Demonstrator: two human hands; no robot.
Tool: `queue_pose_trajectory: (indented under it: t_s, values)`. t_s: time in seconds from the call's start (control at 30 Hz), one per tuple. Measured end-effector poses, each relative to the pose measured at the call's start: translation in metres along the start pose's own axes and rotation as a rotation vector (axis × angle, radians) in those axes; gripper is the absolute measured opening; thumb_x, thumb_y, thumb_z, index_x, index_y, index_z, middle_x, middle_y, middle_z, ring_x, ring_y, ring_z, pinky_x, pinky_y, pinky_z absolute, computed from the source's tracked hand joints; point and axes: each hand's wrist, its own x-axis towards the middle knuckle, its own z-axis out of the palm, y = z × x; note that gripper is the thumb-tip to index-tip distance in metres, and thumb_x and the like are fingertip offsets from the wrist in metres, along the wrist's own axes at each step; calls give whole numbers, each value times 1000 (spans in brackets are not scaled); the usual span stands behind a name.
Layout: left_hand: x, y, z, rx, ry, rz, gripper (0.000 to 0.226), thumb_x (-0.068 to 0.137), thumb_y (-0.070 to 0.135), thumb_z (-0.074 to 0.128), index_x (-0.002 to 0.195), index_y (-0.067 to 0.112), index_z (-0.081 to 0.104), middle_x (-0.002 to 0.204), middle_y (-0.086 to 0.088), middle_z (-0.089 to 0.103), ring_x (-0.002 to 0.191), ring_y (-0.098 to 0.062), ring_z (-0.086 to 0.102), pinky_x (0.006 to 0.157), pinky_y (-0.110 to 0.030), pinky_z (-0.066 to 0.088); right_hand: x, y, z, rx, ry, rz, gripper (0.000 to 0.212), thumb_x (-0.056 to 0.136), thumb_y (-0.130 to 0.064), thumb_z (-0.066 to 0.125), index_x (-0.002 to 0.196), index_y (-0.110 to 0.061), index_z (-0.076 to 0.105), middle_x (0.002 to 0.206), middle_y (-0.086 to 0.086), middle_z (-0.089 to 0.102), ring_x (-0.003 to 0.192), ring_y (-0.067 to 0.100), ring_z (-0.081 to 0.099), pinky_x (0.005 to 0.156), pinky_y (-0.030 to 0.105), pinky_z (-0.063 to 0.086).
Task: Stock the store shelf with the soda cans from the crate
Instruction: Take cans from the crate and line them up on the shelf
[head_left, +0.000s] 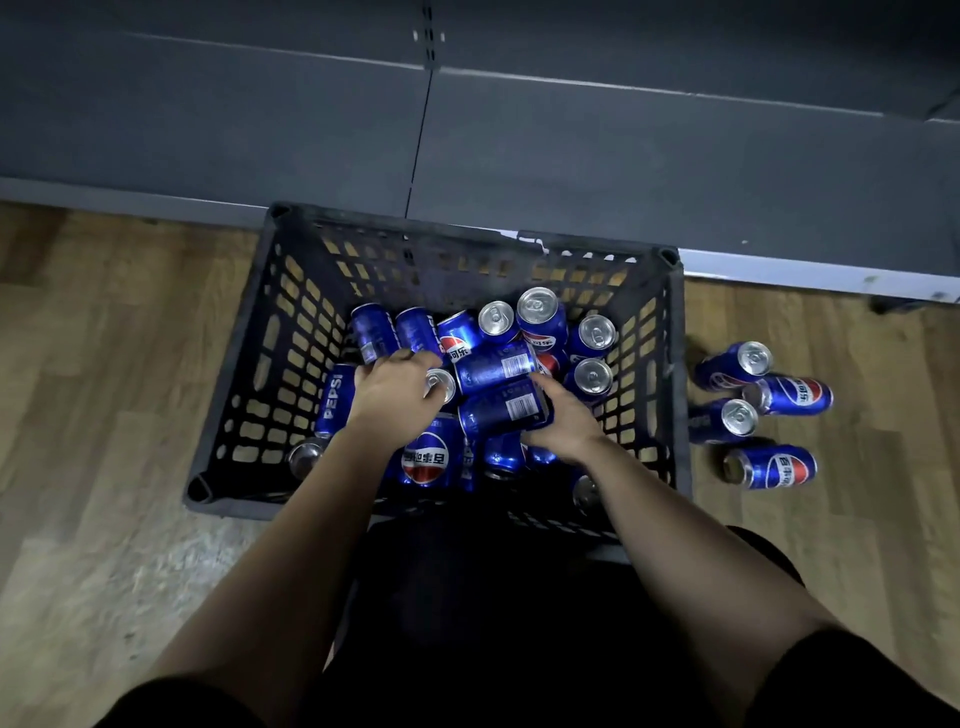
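Inside the crate (244, 364), on the wooden floor (104, 364), the soda cans (426, 457) are lying in a loose heap, some on their sides and some standing with silver tops showing.

1. Towards the crate's left side, the left hand (392, 389) is reaching down onto the heap. Its fingers are curling over the cans beneath it. Whether they are actually closing on one cannot be told from here.
2. Right of the crate's centre, the right hand (566, 423) is gripping the lying can (498, 410). Thumb and fingers are wrapping round its body, with the label panel facing up.
3. Outside the crate's right wall, four more cans (789, 397) are sitting on the floor, two upright and two on their sides.
4. Beyond the crate's far wall, the dark shelf (623, 171) is showing no cans in the visible part.

Handling note: the cans are looking sealed, so each is probably weighing noticeably in one hand. The thin wall is likely denting under a hard squeeze or a drop. The printed surface is looking smooth and may be slipping. The recommended hold is round the mid-body, with fingers spreading wide. Neighbouring cans are resting against each other and may be rolling once one is lifted.
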Motion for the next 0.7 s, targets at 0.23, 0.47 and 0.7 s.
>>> queue_pose_trajectory:
  t_s: [0.23, 0.47, 0.7]
  values:
    - [3, -3, 1, 12, 0, -1, 35, 97, 40, 45, 127, 24, 55, 120, -4, 58, 112, -26, 53, 98, -42, 30, 7, 3, 12, 52, 101, 3, 63, 74, -10, 81, 119, -19, 37, 111, 2, 59, 97, 19, 60, 66, 21, 43]
    - [4, 0, 3, -14, -1, 2, 35, 97, 38, 46, 128, 24, 55, 122, -4, 57, 112, -26, 53, 100, -42, 29, 7, 8, 5, -52, 18, 20, 66, 74, -36, 82, 131, -20, 53, 123, 5, 55, 106, 21, 59, 91, 27, 47]
    - [3, 5, -2, -61, -9, 24, 37, 95, 39, 51, 129, 26, 53, 122, -4, 58, 111, -26, 54, 103, -44, 32, 1, 4, -5, 169, 69, 142, 39, 71, -55, 76, 75, -22, 55, 69, -6, 59, 64, 13, 56, 58, 26, 41]
